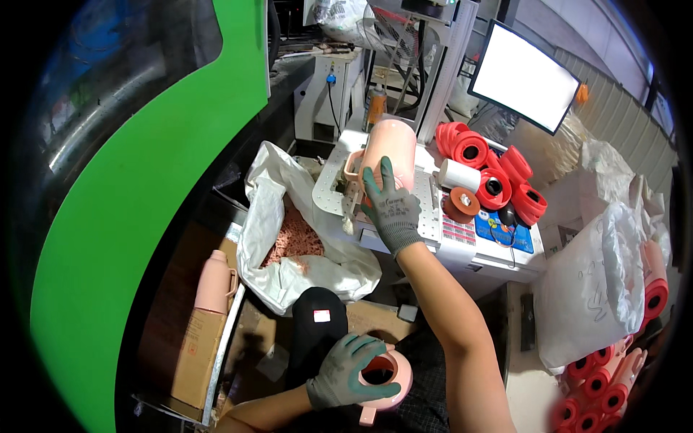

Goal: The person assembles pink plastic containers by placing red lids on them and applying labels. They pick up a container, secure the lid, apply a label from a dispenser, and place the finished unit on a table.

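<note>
My right hand point(395, 213), in a grey-green work glove, reaches forward and grasps the near end of a pink jug point(393, 144). That jug lies on a perforated metal plate point(330, 193), its handle to the left. The fingers are spread over its side, and the far side of the grip is hidden. Low in the view, my gloved left hand point(348, 375) is closed around the rim of a second pink jug point(404, 382) near my lap. Its round dark opening faces up. A third pink jug point(214, 283) stands at the left on a cardboard box point(198, 353).
A white sack point(253, 238) of pink granules stands below the plate. Red rings point(494, 186), a white cylinder point(459, 175) and a brown tape roll point(462, 205) crowd the bench's right. A lit monitor point(525, 76) rises behind. Plastic bags point(592, 289) and red-pink jugs point(603, 382) fill the right.
</note>
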Available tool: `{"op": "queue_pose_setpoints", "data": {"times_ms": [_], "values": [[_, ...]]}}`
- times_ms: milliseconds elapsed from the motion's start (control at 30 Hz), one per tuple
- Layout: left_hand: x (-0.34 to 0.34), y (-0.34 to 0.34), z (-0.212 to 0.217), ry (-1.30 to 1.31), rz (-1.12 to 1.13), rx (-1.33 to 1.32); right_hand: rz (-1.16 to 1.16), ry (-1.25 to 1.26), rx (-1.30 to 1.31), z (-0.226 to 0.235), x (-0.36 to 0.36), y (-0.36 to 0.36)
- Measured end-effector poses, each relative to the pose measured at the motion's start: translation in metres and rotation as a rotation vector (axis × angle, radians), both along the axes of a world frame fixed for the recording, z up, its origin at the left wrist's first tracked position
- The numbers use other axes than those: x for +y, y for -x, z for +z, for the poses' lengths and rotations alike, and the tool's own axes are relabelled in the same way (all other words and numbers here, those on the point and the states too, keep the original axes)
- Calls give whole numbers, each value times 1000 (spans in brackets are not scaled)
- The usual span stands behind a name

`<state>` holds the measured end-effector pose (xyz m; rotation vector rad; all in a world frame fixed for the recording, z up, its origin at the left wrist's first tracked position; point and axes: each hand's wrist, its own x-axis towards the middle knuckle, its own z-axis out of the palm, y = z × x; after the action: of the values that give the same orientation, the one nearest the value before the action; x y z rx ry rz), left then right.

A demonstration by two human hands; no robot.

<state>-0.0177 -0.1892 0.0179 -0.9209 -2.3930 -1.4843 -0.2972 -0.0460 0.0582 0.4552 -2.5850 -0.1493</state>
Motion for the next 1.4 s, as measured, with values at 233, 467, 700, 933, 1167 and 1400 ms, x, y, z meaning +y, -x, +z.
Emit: {"op": "queue_pose_setpoints", "data": {"times_ms": [233, 467, 700, 933, 1167, 1400], "values": [[13, 2, -7, -98, -145, -183, 134, 433, 114, -29, 6, -8], [7, 12, -34, -197, -224, -509, 191, 633, 182, -75, 126, -219], [22, 22, -13, -131, -328, -573, -811, 759, 293, -118, 284, -481], [43, 53, -36, 109, -404, 128, -1146, 1117, 476, -133, 342, -579], [58, 80, -34, 222, -631, 345, -1239, 1138, 568, -167, 335, -636], [93, 23, 13, 238, -348, -223, -1118, 1372, 738, -185, 338, -632]]}}
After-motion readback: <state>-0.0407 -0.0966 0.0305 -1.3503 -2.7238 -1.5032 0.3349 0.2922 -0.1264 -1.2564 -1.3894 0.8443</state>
